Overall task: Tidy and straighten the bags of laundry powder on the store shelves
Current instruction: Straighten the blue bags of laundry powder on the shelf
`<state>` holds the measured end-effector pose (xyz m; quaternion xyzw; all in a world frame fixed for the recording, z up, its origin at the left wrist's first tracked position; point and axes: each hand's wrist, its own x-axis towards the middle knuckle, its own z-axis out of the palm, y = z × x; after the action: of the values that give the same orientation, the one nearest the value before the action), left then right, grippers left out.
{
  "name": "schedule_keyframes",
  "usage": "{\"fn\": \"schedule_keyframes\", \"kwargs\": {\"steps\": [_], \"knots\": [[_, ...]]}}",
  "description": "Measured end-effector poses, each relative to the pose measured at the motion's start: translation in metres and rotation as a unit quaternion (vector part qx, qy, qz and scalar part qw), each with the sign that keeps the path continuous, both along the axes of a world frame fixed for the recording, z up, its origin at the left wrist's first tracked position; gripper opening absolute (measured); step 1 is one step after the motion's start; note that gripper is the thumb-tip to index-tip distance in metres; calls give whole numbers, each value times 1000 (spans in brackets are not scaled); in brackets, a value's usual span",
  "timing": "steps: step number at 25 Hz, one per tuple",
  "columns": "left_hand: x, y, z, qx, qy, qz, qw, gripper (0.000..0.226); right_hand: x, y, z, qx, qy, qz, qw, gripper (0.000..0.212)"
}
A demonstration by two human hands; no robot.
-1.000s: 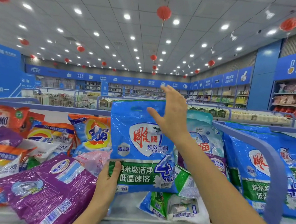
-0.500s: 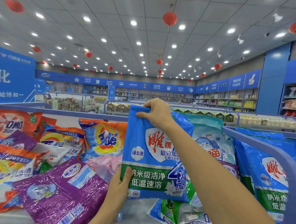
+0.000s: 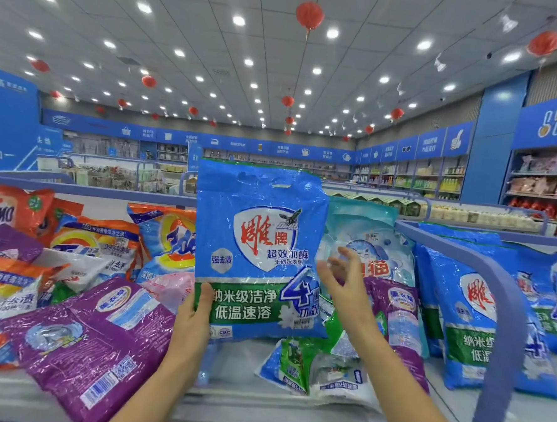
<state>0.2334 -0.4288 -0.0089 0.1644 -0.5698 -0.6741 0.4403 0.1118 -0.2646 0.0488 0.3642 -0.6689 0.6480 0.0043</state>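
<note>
A blue and green bag of laundry powder (image 3: 255, 242) stands upright in the middle of the shelf. My left hand (image 3: 195, 320) grips its lower left edge, thumb on the front. My right hand (image 3: 341, 280) hovers beside the bag's right edge with fingers spread, holding nothing. A pale blue bag (image 3: 369, 245) stands behind my right hand. A small green and white bag (image 3: 313, 366) lies flat in front, below the upright bag.
A purple bag (image 3: 79, 345) lies tilted at the front left, with orange bags (image 3: 99, 242) piled behind it. A curved blue divider rail (image 3: 499, 309) separates a row of matching blue bags (image 3: 469, 314) on the right. The grey shelf floor (image 3: 258, 415) shows at the front.
My right hand let go of the bag's top edge and dropped down to its right side. The left hand kept its hold on the lower left edge.
</note>
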Motion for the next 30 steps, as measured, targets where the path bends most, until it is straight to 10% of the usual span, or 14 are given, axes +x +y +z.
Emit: {"fn": "schedule_keyframes", "kwargs": {"steps": [13, 19, 22, 30], "knots": [[0, 32, 14, 3, 25, -7, 1000, 27, 26, 14, -33, -30, -21, -29, 999, 80], [9, 110, 75, -82, 60, -32, 994, 28, 39, 108, 14, -27, 32, -7, 999, 67], [-3, 166, 103, -119, 84, -69, 987, 28, 41, 175, 39, -52, 77, -54, 994, 21], [-113, 341, 100, -170, 53, -136, 975, 26, -54, 361, 38, -39, 10, -127, 991, 15]]}}
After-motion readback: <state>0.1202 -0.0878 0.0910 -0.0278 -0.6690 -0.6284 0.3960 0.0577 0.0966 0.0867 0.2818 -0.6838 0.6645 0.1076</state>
